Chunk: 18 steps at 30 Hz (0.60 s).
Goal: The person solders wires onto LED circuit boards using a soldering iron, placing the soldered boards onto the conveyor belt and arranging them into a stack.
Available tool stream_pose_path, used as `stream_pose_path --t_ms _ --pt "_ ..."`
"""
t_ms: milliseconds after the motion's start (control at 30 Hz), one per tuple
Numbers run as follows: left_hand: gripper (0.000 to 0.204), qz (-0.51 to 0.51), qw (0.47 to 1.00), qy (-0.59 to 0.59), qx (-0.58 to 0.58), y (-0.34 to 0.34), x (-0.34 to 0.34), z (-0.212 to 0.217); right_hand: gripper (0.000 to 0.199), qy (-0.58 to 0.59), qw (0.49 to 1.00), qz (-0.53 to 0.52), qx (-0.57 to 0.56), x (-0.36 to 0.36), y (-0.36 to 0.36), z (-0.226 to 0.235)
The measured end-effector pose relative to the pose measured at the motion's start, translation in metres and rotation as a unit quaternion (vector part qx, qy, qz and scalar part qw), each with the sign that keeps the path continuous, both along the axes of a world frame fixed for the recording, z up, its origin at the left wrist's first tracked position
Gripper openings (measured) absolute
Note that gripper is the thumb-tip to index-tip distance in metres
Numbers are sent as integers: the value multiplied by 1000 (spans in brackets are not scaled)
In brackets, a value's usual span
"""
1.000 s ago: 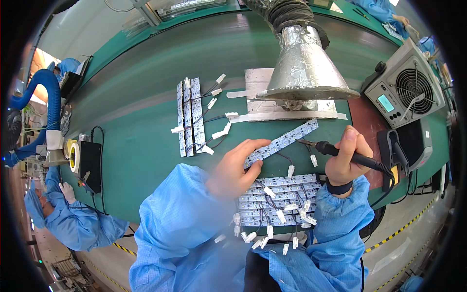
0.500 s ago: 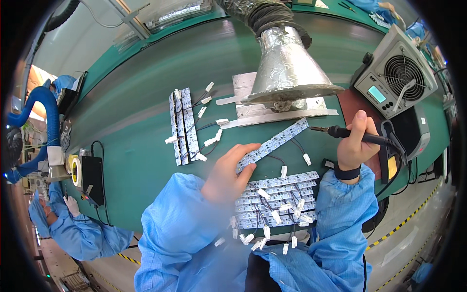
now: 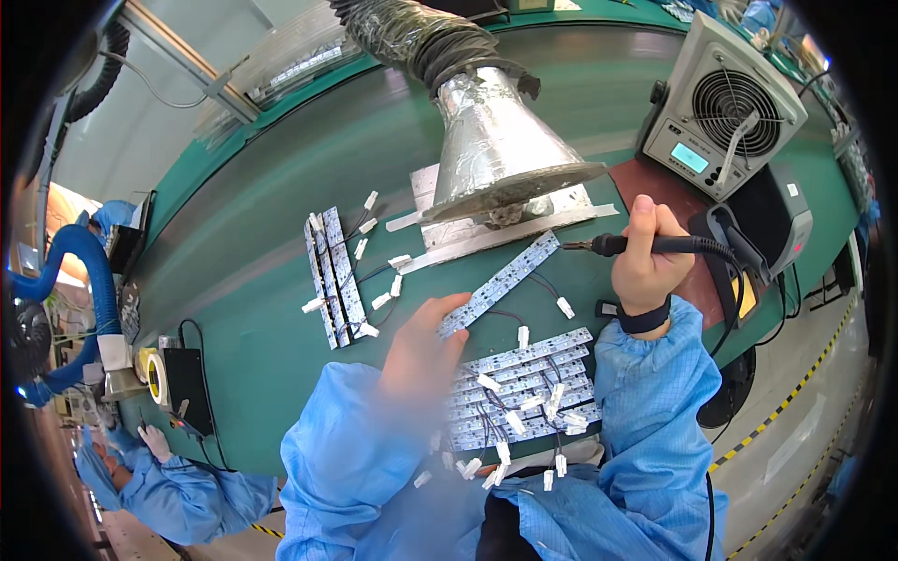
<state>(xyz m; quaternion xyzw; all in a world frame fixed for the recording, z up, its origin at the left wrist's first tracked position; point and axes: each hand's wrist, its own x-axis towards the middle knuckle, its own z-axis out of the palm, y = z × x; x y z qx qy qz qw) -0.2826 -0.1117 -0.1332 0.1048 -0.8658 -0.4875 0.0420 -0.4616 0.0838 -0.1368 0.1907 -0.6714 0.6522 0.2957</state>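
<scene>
A narrow LED circuit board strip (image 3: 500, 283) lies at a slant, pinched at its lower left end by my left hand (image 3: 421, 341), which is partly blurred. Two thin wires with white connectors trail from that strip. My right hand (image 3: 650, 266) is closed around a soldering iron (image 3: 613, 245); its tip sits at or just beside the strip's upper right end, and I cannot tell whether they touch. Closer to me, several similar strips (image 3: 552, 348) are laid in overlapping rows with wires and white connectors over them. Three more strips (image 3: 335, 271) lie at the left.
A foil-covered fume hood (image 3: 505, 140) hangs beyond the strip, above a pale plate (image 3: 496, 245). At the far right stand a fan unit (image 3: 725, 112) and a dark soldering station (image 3: 767, 220). A black box with a yellow reel (image 3: 178, 383) is at left, near a co-worker (image 3: 178, 486).
The whole view has shifted and tilted, so the bench things appear further left. Both hands keep their holds, with the iron's tip still by the strip's end.
</scene>
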Motion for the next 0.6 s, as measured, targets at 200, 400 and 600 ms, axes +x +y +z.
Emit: stream_pose_path --t_ms 200,400,600 --pt "35 7 999 -25 36 1 1 0 42 22 1000 3 18 -2 2 -3" --pt "36 4 1000 -16 27 1 1 0 42 23 999 6 23 -3 3 -3" --pt "36 17 999 -29 33 0 0 -1 42 24 999 4 23 -4 0 -3"
